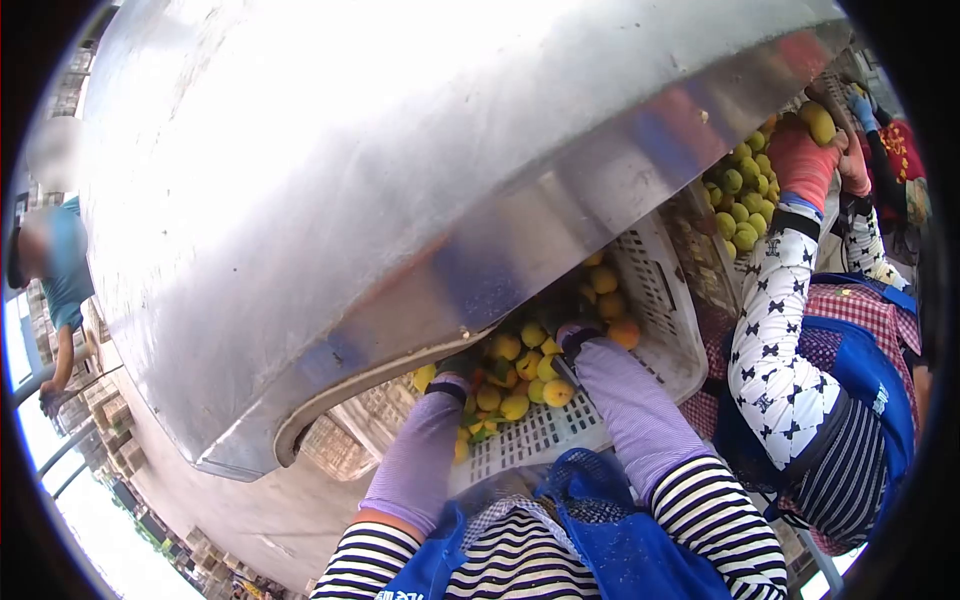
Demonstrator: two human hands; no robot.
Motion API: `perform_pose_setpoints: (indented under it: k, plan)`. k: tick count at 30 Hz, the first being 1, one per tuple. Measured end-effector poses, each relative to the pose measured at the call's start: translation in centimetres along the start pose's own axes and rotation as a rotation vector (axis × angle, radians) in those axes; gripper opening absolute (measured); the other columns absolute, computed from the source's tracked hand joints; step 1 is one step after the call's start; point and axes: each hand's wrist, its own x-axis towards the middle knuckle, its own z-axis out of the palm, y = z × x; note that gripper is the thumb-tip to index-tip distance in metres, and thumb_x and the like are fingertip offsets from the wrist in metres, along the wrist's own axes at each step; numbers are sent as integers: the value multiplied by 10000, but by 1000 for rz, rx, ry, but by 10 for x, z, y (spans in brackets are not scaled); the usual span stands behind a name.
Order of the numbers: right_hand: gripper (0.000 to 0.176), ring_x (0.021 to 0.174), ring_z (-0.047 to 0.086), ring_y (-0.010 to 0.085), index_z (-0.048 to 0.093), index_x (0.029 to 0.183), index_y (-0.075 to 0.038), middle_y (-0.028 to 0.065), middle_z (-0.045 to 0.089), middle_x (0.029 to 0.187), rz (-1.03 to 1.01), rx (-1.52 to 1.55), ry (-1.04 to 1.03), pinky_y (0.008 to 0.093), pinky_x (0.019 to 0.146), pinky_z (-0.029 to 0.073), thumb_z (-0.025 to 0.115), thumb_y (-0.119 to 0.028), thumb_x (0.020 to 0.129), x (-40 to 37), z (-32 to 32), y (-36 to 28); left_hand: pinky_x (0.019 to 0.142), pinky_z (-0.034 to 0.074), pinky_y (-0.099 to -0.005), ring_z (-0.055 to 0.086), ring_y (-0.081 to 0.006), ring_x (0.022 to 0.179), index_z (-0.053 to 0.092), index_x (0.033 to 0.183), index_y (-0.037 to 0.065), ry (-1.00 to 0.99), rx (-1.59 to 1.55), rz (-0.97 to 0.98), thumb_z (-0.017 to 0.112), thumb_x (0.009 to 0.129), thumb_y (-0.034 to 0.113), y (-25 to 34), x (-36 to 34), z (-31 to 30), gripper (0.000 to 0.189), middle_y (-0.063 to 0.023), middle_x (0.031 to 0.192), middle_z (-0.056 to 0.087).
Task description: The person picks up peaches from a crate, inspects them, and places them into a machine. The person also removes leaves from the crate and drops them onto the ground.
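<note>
Reaching under the lower edge of a large, shiny metal housing (330,190), the person's two hands extend into a white slatted crate (655,290) at the lower centre of the frame. The crate holds yellow and orange fruit (556,393), some pieces tinged green. The left hand (459,366), at the end of a purple sleeve, lies at the left part of the fruit, close to the metal edge; it is largely hidden, and whether it is open or closed cannot be told. The right hand (577,334), likewise below a purple sleeve, lies among the fruit toward the crate's right side; shadow and the housing obscure its fingers, so its grip cannot be told either. One orange piece is just to its right.

At the upper right, a heap of green fruit (740,195) lies beside a co-worker (790,360) in a bow-patterned sleeve and a blue apron, whose arms extend toward a larger yellow-green fruit (818,123). Another person (67,255), in a teal top, appears at the left edge of the frame.
</note>
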Motion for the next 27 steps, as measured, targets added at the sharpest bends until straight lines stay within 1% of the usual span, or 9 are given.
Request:
perform_pose_setpoints:
  k: [6, 10, 13, 16, 17, 21, 24, 26, 27]
  plan:
    - [642, 1185, 601, 284, 463, 1441, -75, 133, 552, 1360, 161, 511, -97, 382, 980, 504, 735, -181, 869, -21, -46, -4, 1070, 379, -575, 316, -473, 1417, 485, 1461, 120, 2, -27, 7, 524, 956, 318, 18, 3, -8, 544, -238, 1512, 406]
    - [577, 1049, 656, 213, 469, 1426, -41, 110, 608, 1245, 263, 1322, -496, 296, 858, 553, 690, -208, 920, -46, -31, 47, 1070, 370, -595, 244, -479, 1465, 489, 1465, 150, 14, -81, 73, 499, 964, 291, 10, -14, -14, 521, -242, 1538, 372]
    - [517, 1054, 646, 200, 512, 1390, -32, 82, 632, 1189, 56, 760, -256, 300, 901, 533, 666, -235, 940, -64, -34, 44, 1090, 352, -597, 201, -491, 1484, 452, 1496, 154, -42, -234, 161, 502, 955, 310, 7, -22, -48, 565, -221, 1574, 327]
    - [493, 1080, 630, 193, 533, 1369, -34, 61, 631, 1200, 101, 898, -174, 310, 940, 515, 662, -236, 938, -67, -47, 6, 1143, 322, -563, 207, -473, 1487, 407, 1533, 172, -192, -392, 236, 553, 921, 366, -7, -3, -51, 658, -204, 1613, 276]
    - [490, 1093, 623, 192, 536, 1365, -36, 55, 627, 1216, 157, 1061, -170, 315, 952, 510, 664, -233, 934, -68, -53, -7, 1143, 332, -544, 232, -457, 1484, 414, 1530, 171, -315, -665, 96, 551, 926, 374, -6, 4, -60, 651, -204, 1607, 292]
    - [553, 1145, 590, 190, 496, 1412, -76, 57, 570, 1300, 63, 657, -206, 325, 971, 503, 680, -145, 895, -89, -66, -24, 1109, 379, -463, 377, -396, 1422, 433, 1517, 159, -35, -432, 215, 532, 964, 425, -6, 26, -28, 622, -221, 1530, 404]
    - [663, 1189, 580, 209, 436, 1466, -92, 71, 516, 1368, -57, 860, -177, 332, 973, 505, 703, -92, 859, -99, -58, -17, 1085, 399, -410, 454, -381, 1368, 445, 1503, 150, -37, -762, -47, 521, 990, 430, 16, 17, -73, 590, -233, 1491, 452]
    - [736, 1198, 574, 217, 404, 1479, -81, 83, 493, 1386, 55, 1167, -267, 338, 978, 505, 741, -95, 825, -107, -62, -16, 1114, 373, -411, 426, -397, 1388, 452, 1487, 120, -118, -382, 261, 598, 950, 443, -1, -2, -70, 643, -228, 1536, 409]
    - [767, 1200, 572, 221, 392, 1480, -74, 90, 482, 1395, 107, 1289, -301, 342, 980, 505, 760, -100, 807, -110, -66, -16, 1118, 368, -412, 425, -400, 1388, 453, 1483, 113, -112, -461, 254, 618, 936, 452, -6, 4, -46, 664, -225, 1531, 416]
